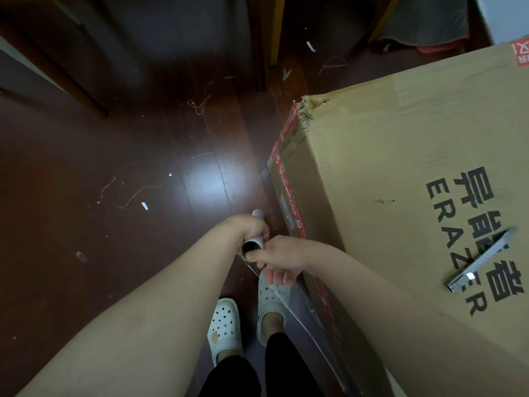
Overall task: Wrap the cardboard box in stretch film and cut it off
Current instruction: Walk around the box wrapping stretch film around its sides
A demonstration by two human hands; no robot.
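Note:
A large cardboard box (400, 173) with black print and red tape along its edge stands on the floor at the right, its near top corner torn. My left hand (249, 227) grips a grey stretch film roll (253, 245) just left of the box's side. My right hand (282, 255) pinches the clear film (303, 308) right beside the roll's open end; the sheet runs down and back along the box's side. A metal cutter (481, 260) lies loose on top of the box.
Dark wooden floor (114, 167) is littered with string bits and paper scraps. A dark door and frame (177, 38) stand ahead, and furniture legs are at the top right. My feet in white perforated clogs (226, 322) stand beside the box.

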